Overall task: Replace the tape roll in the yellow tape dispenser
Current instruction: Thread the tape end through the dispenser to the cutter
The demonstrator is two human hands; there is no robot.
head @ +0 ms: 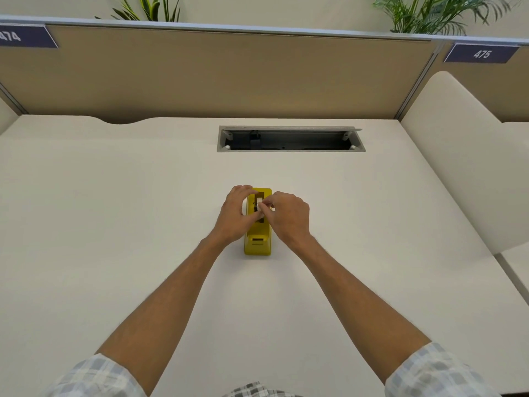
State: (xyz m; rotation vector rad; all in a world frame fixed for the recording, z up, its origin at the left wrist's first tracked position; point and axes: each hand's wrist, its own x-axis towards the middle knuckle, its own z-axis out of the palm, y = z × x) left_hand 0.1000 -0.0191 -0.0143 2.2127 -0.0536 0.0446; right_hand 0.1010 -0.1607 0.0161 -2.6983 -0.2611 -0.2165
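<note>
So we had the yellow tape dispenser (257,239) sitting mid-worktop (114,224), long axis pointing away from us. Our left hand (236,214) curled round its left side, thumb and fingers gripping the body. Our right hand (289,214) pinched a small white tape roll (259,204) right in the dispenser's open well, though we couldn't tell if it was seated. Farther back, the cable tray (290,138) sat open, with a dark plug-like bit inside.

The yellow tape dispenser (257,242) looks like smooth, glossy plastic; the off-white surface (114,210) is matt; the grey cable tray frame (290,127) looks like brushed metal.
</note>
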